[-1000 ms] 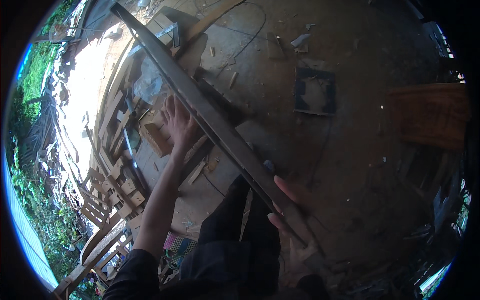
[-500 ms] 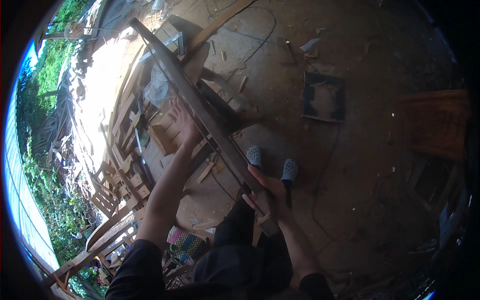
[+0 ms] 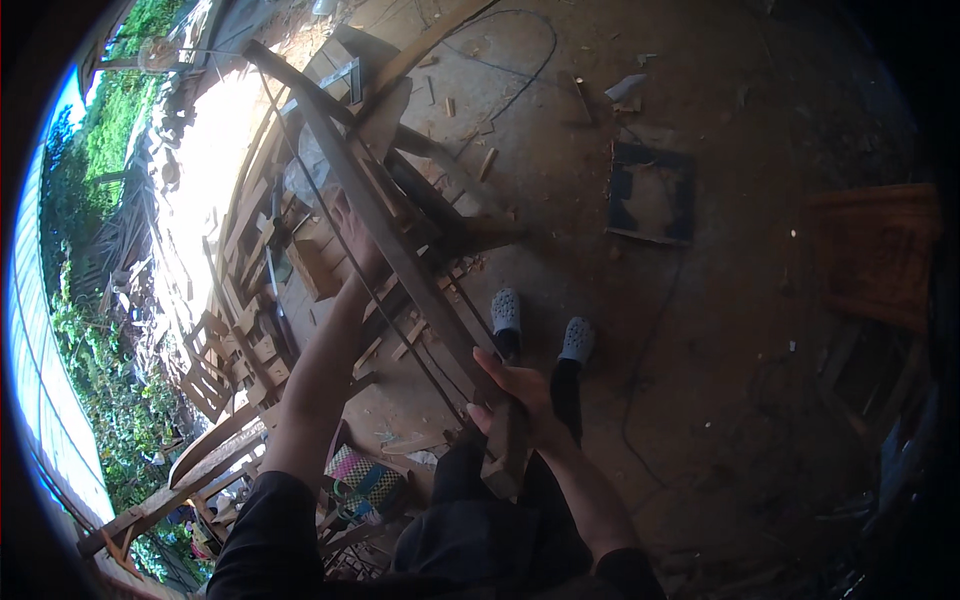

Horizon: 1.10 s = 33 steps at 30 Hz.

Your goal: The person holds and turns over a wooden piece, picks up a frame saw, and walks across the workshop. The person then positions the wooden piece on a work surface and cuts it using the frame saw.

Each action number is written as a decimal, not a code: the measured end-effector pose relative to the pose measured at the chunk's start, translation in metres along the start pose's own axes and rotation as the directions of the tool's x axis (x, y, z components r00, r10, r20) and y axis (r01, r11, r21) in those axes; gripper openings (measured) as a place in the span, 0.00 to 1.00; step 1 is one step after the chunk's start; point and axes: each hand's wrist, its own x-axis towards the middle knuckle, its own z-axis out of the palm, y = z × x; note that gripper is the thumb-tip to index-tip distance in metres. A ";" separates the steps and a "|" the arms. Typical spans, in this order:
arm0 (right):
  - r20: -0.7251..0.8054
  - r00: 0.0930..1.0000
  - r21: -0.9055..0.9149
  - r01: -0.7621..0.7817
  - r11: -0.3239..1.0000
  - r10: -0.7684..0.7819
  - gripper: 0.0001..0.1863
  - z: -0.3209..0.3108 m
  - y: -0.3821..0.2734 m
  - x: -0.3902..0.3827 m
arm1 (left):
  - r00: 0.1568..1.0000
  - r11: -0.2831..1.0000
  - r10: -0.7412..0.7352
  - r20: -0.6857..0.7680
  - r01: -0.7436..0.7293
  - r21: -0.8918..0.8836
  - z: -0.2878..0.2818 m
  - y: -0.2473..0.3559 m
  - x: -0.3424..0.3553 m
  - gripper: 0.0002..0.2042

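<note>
A long dark wooden frame saw (image 3: 412, 268) slants from the upper left down toward my lap, with a thin dark strip stretched along its left side. My right hand (image 3: 528, 397) is wrapped round its near end, thumb along the beam. My left hand (image 3: 357, 238) lies beyond the thin strip, left of the beam, fingers apart; whether it touches the saw I cannot tell. Under the far half of the saw is a low wooden bench (image 3: 455, 235), partly covered by the beam. A wooden block (image 3: 313, 270) sits just left of my left hand.
Stacked offcuts (image 3: 245, 350) line the left side, by a woven basket (image 3: 368, 480). A dark square board (image 3: 652, 195) lies on the floor ahead. Brown wooden furniture (image 3: 875, 250) stands at the right. A cable (image 3: 630, 400) runs across the floor; wood scraps lie about.
The saw has turned, so the thin strip now stands farther from the beam. Its near end has shifted left with my right hand. My left hand has moved slightly left and now shows behind the strip.
</note>
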 end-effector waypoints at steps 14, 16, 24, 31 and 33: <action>-0.002 1.000 -0.076 0.022 0.997 -0.022 0.42 0.035 0.006 0.052 | 1.000 0.998 -0.027 -0.008 0.027 -0.064 -0.030 0.029 0.002 0.35; -0.019 1.000 -0.056 -0.015 0.998 0.014 0.42 0.033 0.012 0.040 | 1.000 0.995 -0.030 0.002 0.030 -0.091 -0.030 0.033 -0.003 0.34; -0.072 0.990 -0.098 -0.131 0.987 0.124 0.39 0.020 -0.006 -0.013 | 0.985 0.991 -0.131 -0.112 0.134 0.023 0.033 -0.026 0.018 0.25; -0.197 0.961 0.084 -0.183 0.980 0.196 0.38 0.028 -0.001 -0.009 | 0.984 0.992 -0.118 -0.135 0.112 -0.051 0.021 -0.021 0.015 0.26; -0.191 0.966 0.011 -0.177 0.984 0.175 0.38 0.027 0.000 -0.003 | 0.994 0.997 -0.076 -0.072 0.076 -0.016 0.012 -0.009 0.004 0.26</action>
